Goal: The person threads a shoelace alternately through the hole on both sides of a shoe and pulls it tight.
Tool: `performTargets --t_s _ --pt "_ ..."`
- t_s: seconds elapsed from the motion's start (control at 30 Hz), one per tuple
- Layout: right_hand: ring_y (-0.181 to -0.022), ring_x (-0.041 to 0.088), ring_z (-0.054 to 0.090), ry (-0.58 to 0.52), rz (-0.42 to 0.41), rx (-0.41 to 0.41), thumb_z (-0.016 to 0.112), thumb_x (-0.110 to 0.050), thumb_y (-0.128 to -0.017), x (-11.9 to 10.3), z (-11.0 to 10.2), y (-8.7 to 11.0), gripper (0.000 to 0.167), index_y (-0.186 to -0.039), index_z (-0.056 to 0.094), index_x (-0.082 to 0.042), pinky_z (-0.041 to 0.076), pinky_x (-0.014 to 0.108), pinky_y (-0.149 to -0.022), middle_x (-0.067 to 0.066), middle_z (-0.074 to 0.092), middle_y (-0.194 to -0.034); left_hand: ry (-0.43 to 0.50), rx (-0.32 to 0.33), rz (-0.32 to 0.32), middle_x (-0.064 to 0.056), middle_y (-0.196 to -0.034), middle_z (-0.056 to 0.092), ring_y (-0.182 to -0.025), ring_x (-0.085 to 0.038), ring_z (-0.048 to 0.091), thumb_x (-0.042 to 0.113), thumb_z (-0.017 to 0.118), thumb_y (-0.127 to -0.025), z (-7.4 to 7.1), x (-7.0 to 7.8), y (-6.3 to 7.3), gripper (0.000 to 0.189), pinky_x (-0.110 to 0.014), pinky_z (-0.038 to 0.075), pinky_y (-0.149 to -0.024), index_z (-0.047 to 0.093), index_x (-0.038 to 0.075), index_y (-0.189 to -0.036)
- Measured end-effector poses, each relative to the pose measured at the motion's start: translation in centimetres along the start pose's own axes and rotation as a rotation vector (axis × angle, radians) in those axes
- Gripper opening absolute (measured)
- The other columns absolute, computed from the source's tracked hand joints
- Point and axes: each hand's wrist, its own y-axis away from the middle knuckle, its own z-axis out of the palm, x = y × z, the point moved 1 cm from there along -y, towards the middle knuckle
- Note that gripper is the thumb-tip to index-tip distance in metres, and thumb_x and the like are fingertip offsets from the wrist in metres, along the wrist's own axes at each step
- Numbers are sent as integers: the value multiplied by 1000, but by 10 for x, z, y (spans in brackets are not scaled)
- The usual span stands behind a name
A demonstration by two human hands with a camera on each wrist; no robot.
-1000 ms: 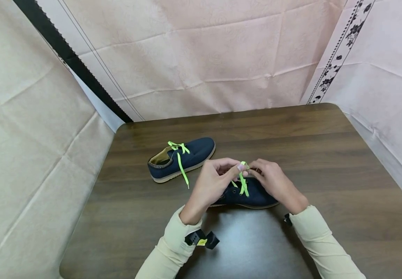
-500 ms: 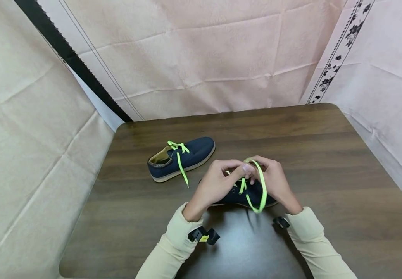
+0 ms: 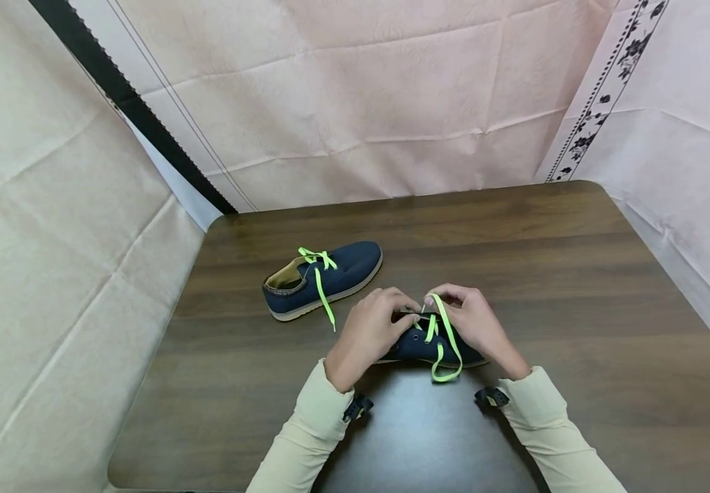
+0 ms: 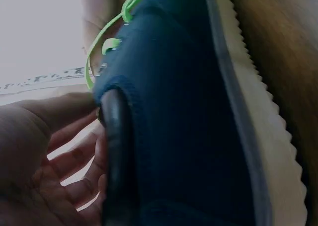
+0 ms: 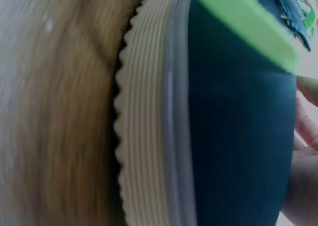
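Observation:
A navy shoe (image 3: 413, 346) with a pale sole and a bright green shoelace (image 3: 453, 342) stands between both hands, toe to the right. My left hand (image 3: 370, 329) grips the shoe at its opening; the left wrist view shows the thumb (image 4: 64, 109) against the collar edge, the fingers beyond partly hidden. Above the eyelets, my right hand (image 3: 468, 318) pinches the shoelace, which hangs in a loop down the near side. In the right wrist view, the lace (image 5: 248, 30) crosses the shoe's side, and only part of the hand shows at the right edge.
Another navy shoe (image 3: 348, 267) with green laces lies behind and to the left, one lace end trailing on the wooden table (image 3: 256, 390). Pale cloth (image 3: 355, 103) hangs behind the table and along both sides.
My hands, close together at the lace before, have moved a little apart. The left has lowered to the shoe's opening. A long lace loop now hangs lower at the shoe's near side.

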Motion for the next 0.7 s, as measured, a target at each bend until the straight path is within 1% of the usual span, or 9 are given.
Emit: performTargets --t_s 0.03,0.2,0.33,0.47,0.6,0.67,0.7 --pt "-92 13 70 -11 26 -10 71 -19 -103 1 0 -1 23 -111 76 2 52 21 -79 12 77 -102 -7 1 -2 8 -114 74 -104 -15 65 27 75 -101 1 0 -1 13 -33 54 -85 83 23 -111" --pt "-97 14 67 -57 143 -64 67 -19 -106 3 -1 -5 29 -118 73 7 52 23 -80 13 76 -109 -8 20 -17 7 -110 76 -99 -14 65 27 74 -101 3 -2 -3 13 -31 54 -81 84 23 -109" --pt "-100 14 66 -50 206 -102 65 -22 -107 4 -2 -9 30 -121 74 4 51 25 -81 11 76 -113 -3 41 -27 6 -107 77 -92 -13 63 27 74 -102 6 -3 -4 13 -30 51 -77 83 22 -108" --pt "-102 17 65 -47 233 -134 66 -23 -107 3 -3 -13 31 -121 75 2 50 27 -83 12 76 -115 9 62 -40 6 -103 77 -84 -11 58 27 73 -102 9 -5 -5 13 -29 47 -72 83 22 -108" --pt "-106 21 65 -33 243 -175 65 -22 -107 3 -5 -17 31 -122 75 3 49 29 -85 14 75 -118 23 80 -45 6 -102 77 -82 -11 56 26 73 -102 12 -6 -6 13 -29 46 -71 83 21 -108" --pt "-100 20 63 -40 256 -209 64 -22 -107 2 -8 -19 32 -123 74 4 48 30 -83 12 74 -114 26 87 -44 6 -103 77 -84 -12 58 26 73 -102 14 -6 -6 13 -29 47 -72 83 21 -108" --pt "-94 19 62 -45 261 -228 64 -21 -107 2 -9 -20 31 -123 73 4 47 30 -81 11 73 -108 27 90 -40 6 -103 77 -85 -12 59 26 73 -102 14 -6 -7 13 -29 48 -73 83 21 -108"
